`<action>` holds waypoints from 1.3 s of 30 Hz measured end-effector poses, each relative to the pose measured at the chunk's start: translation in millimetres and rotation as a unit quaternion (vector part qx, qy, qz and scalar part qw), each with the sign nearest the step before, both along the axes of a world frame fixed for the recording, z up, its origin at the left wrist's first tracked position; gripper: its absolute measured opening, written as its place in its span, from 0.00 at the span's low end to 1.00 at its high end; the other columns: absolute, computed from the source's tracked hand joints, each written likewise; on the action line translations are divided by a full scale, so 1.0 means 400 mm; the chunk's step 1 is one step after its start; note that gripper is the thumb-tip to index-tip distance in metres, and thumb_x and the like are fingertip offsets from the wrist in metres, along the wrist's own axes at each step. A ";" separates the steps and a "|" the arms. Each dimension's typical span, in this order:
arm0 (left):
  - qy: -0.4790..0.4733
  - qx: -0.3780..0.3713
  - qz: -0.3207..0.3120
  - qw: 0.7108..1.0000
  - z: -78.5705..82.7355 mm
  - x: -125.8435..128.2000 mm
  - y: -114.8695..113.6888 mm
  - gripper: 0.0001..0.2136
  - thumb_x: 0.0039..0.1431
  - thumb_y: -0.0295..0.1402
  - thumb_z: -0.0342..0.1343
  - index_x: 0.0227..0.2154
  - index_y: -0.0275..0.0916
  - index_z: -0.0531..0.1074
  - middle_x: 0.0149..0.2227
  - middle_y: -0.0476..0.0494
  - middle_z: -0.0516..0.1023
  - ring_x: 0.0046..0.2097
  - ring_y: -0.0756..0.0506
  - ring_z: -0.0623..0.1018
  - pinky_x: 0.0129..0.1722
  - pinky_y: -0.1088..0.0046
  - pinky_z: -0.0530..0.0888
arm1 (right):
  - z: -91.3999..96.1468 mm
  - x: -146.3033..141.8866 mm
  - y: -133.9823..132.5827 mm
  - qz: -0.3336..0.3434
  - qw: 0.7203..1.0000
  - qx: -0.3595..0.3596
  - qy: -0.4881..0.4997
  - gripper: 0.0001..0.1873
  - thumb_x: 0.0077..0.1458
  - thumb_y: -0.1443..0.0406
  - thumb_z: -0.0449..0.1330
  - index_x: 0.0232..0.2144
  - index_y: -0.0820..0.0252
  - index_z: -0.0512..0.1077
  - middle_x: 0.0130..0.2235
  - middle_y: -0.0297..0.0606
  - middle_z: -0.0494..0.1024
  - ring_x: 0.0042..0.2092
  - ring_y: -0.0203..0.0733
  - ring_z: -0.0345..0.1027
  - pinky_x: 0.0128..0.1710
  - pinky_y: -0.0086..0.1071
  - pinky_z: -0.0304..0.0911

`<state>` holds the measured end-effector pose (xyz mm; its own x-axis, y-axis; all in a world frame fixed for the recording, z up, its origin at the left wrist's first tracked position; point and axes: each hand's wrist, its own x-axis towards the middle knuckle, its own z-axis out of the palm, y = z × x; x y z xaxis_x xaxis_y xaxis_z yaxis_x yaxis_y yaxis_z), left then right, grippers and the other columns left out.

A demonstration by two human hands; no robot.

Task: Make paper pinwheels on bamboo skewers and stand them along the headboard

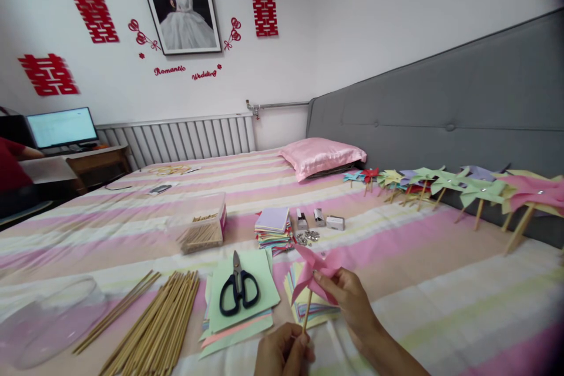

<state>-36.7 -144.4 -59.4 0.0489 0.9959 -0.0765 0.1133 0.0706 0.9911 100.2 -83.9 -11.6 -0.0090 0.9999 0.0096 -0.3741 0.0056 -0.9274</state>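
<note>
A pink paper pinwheel (pixel 311 267) on a thin wooden stick (pixel 307 308) is held between my hands, in front of me. My left hand (pixel 284 349) is closed around the lower end of the stick. With thumb and fingers, my right hand (pixel 350 299) pinches the pinwheel's paper near its centre. Under the pinwheel lies a stack of cut paper squares (pixel 324 316), partly hidden by it. Dark-handled scissors (pixel 238 291) rest on green paper sheets (pixel 264 296) to the left. Small metal pins (pixel 308 237) lie in a little heap just beyond the pinwheel.
Bundled wooden sticks (pixel 163 317) and a clear plastic lid (pixel 57 317) lie at left. Behind them stands a clear box (pixel 203 232) of sticks. Small boxes (pixel 335 222) sit beside stacked coloured squares (pixel 272 220). Finished pinwheels (pixel 484 191) line the grey headboard (pixel 449 94). A person's red sleeve (pixel 13 153) shows far left.
</note>
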 end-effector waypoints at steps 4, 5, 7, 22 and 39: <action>0.013 0.000 -0.004 1.000 -0.001 -0.001 0.001 0.19 0.48 0.50 0.49 0.22 0.36 0.65 0.19 0.47 0.72 0.13 0.56 0.62 0.13 0.80 0.55 | 0.004 0.002 -0.002 -0.004 1.000 0.010 -0.005 0.17 0.35 0.56 0.67 0.22 0.66 0.72 0.22 0.36 0.74 0.24 0.38 0.64 0.24 0.29 0.58; 0.017 0.000 -0.006 1.000 -0.001 -0.002 0.001 0.19 0.48 0.51 0.49 0.22 0.36 0.65 0.19 0.46 0.72 0.13 0.56 0.62 0.13 0.80 0.56 | 0.005 0.002 -0.003 -0.006 1.000 0.012 -0.007 0.17 0.35 0.56 0.67 0.22 0.66 0.72 0.22 0.36 0.74 0.24 0.38 0.64 0.23 0.29 0.58; 0.022 0.000 -0.006 1.000 -0.001 -0.002 0.001 0.20 0.48 0.51 0.49 0.23 0.36 0.65 0.19 0.46 0.73 0.13 0.56 0.62 0.13 0.80 0.56 | 0.004 0.002 -0.003 -0.012 1.000 0.016 -0.012 0.18 0.34 0.56 0.67 0.22 0.66 0.73 0.21 0.36 0.74 0.23 0.38 0.64 0.22 0.28 0.58; 0.018 0.002 0.008 1.000 0.005 0.000 -0.001 0.21 0.47 0.53 0.48 0.23 0.35 0.66 0.20 0.45 0.74 0.12 0.56 0.63 0.12 0.81 0.56 | 0.024 -0.003 -0.012 0.037 0.998 0.031 0.036 0.15 0.39 0.56 0.65 0.26 0.63 0.72 0.24 0.35 0.75 0.28 0.41 0.67 0.29 0.30 0.61; 0.036 0.007 0.017 0.999 0.010 -0.016 0.002 0.21 0.50 0.51 0.48 0.26 0.35 0.68 0.23 0.43 0.77 0.15 0.55 0.67 0.15 0.81 0.59 | 0.015 0.009 -0.008 0.027 0.998 0.040 0.033 0.13 0.51 0.57 0.56 0.28 0.61 0.73 0.30 0.38 0.74 0.35 0.41 0.63 0.40 0.33 0.57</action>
